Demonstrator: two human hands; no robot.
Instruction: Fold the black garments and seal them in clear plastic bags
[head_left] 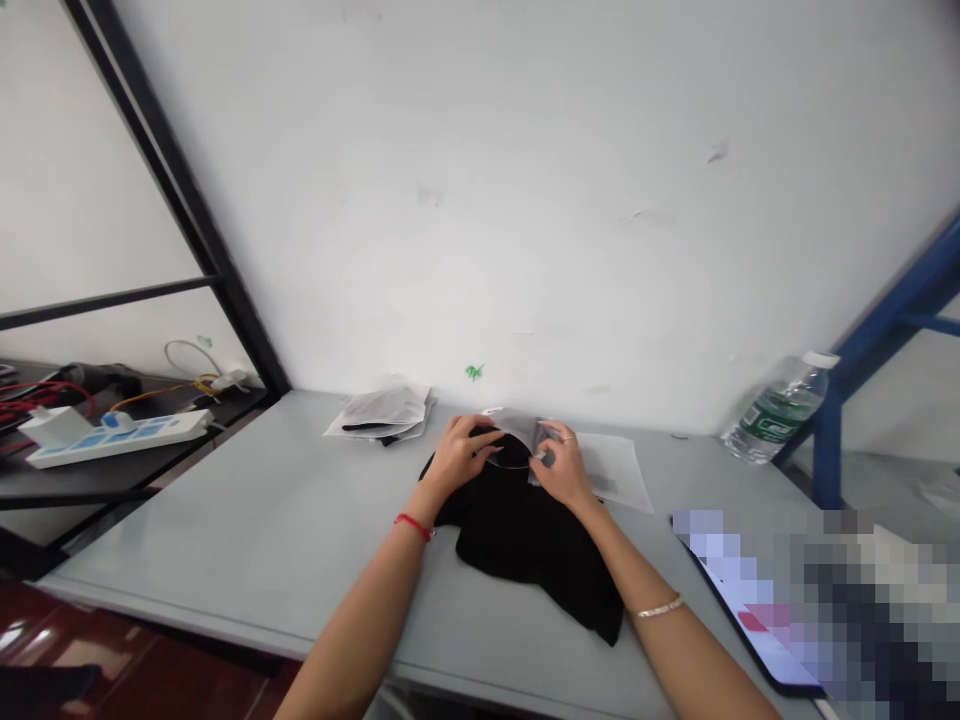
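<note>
A piece of black cloth (pixel 536 540), perhaps a garment, lies spread on the grey table. At its far end a translucent plastic bag (pixel 517 425) stands with its mouth held in a rounded opening. My left hand (pixel 459 452) pinches the left side of the bag's mouth, and its fingers also rest against the black cloth. On the other side, my right hand (pixel 559 465) is closed on the bag's right edge with thumb and fingers. The far end of the cloth reaches the bag's opening; whether any is inside I cannot tell.
Filled translucent bags (pixel 382 410) lie at the back left, near the wall. A flat bag (pixel 619 470) is right of my right hand. A water bottle (pixel 780 410) leans at the right, behind a phone (pixel 739 605). A power strip (pixel 124 440) sits on the left shelf.
</note>
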